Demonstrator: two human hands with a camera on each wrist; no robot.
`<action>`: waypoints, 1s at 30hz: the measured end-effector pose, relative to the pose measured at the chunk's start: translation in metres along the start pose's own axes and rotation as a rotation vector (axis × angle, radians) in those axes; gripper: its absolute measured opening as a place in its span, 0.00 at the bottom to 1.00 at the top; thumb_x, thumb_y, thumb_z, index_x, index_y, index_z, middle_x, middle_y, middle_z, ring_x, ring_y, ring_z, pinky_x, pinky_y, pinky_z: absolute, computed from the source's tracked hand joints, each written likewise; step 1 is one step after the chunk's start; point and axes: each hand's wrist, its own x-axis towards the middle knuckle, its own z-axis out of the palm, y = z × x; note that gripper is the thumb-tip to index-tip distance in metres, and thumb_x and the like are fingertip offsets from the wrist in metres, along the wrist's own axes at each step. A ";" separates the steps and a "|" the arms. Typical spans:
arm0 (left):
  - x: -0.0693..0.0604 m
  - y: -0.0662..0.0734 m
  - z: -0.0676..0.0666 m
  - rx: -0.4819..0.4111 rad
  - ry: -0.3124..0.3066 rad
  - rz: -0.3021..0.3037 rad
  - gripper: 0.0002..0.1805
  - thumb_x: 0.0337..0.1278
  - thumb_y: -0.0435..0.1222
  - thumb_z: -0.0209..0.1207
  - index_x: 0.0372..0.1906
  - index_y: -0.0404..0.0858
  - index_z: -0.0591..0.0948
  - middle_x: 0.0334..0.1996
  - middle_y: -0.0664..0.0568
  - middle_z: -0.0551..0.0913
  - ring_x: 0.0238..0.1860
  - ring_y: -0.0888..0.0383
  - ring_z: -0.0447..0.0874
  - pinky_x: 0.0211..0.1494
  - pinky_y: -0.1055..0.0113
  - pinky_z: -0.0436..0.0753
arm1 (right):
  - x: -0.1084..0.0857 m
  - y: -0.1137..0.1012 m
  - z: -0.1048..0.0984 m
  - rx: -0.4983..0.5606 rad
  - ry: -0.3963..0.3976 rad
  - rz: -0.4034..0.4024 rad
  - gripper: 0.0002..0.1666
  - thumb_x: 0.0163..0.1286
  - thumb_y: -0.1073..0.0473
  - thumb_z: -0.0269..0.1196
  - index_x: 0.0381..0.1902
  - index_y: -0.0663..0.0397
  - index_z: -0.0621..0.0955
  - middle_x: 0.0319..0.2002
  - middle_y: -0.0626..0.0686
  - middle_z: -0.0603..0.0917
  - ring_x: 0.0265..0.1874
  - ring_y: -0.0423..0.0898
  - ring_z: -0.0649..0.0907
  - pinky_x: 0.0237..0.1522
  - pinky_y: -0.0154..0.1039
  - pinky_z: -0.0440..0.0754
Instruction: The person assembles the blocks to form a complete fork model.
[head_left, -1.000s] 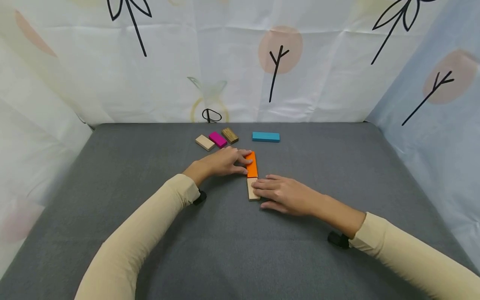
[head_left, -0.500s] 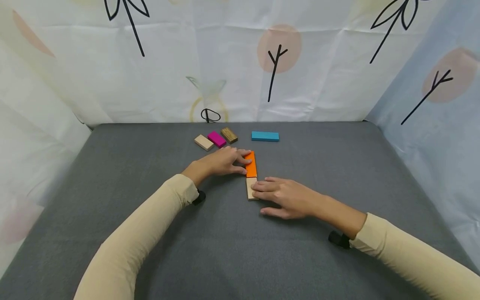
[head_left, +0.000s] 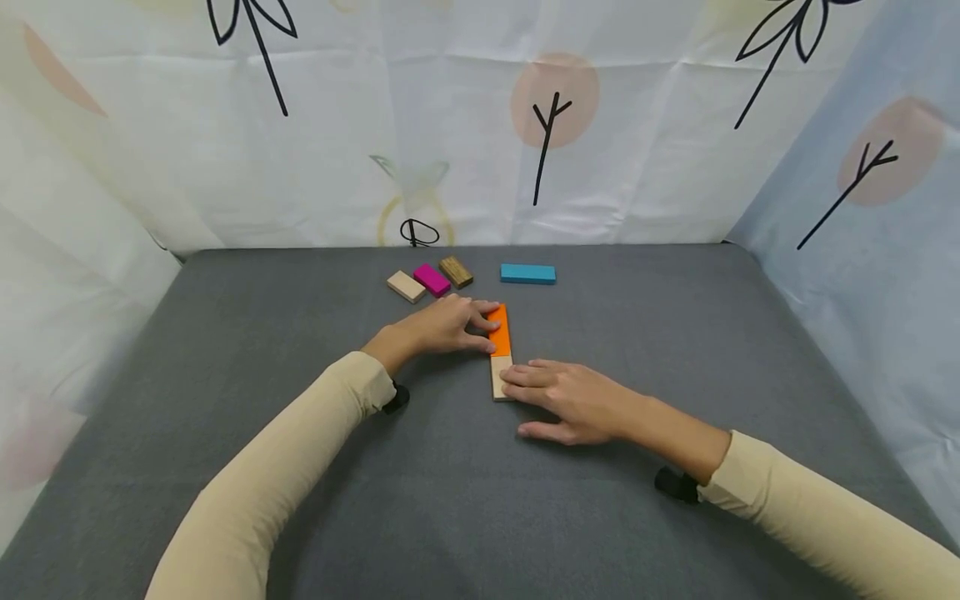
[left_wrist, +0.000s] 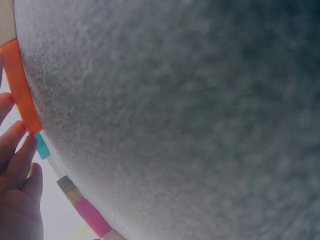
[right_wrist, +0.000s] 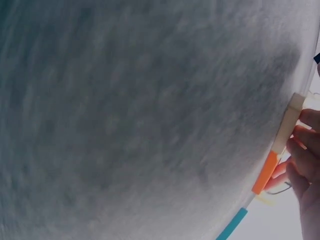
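Note:
A flat orange block [head_left: 503,342] lies lengthwise on the grey table, end to end with a pale wooden block [head_left: 497,387] on its near side. The left hand [head_left: 444,323] touches the orange block from the left, fingertips on its top and the thumb at its near left edge. From the right, the right hand [head_left: 577,402] rests its fingertips on the pale block, its thumb apart from it over the table. In the right wrist view the orange block [right_wrist: 265,173] and pale block [right_wrist: 288,125] meet in one line. Part of each block is hidden under fingers.
Behind the hands lie a blue block [head_left: 528,274], a dark brown wooden block [head_left: 456,272], a magenta block [head_left: 432,280] and another pale block [head_left: 407,287]. White printed cloth [head_left: 480,125] hangs along the back and sides of the grey table [head_left: 450,517].
The right hand has shifted slightly toward the near side, and its thumb has spread away from the pale block. The left hand and both blocks stay nearly where they were.

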 end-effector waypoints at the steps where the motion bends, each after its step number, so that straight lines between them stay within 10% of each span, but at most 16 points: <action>1: 0.000 0.000 0.000 -0.002 0.001 -0.004 0.30 0.62 0.48 0.65 0.65 0.39 0.77 0.73 0.46 0.65 0.74 0.47 0.62 0.76 0.47 0.56 | 0.000 -0.001 0.000 -0.007 -0.008 0.006 0.35 0.73 0.42 0.60 0.67 0.61 0.75 0.68 0.58 0.74 0.67 0.54 0.74 0.67 0.52 0.70; 30: -0.003 0.000 0.005 0.004 0.002 0.004 0.29 0.63 0.48 0.65 0.66 0.40 0.77 0.73 0.49 0.65 0.74 0.48 0.62 0.73 0.53 0.64 | -0.001 0.003 -0.003 0.045 -0.018 -0.036 0.33 0.74 0.45 0.60 0.68 0.60 0.75 0.69 0.56 0.73 0.68 0.50 0.73 0.69 0.50 0.67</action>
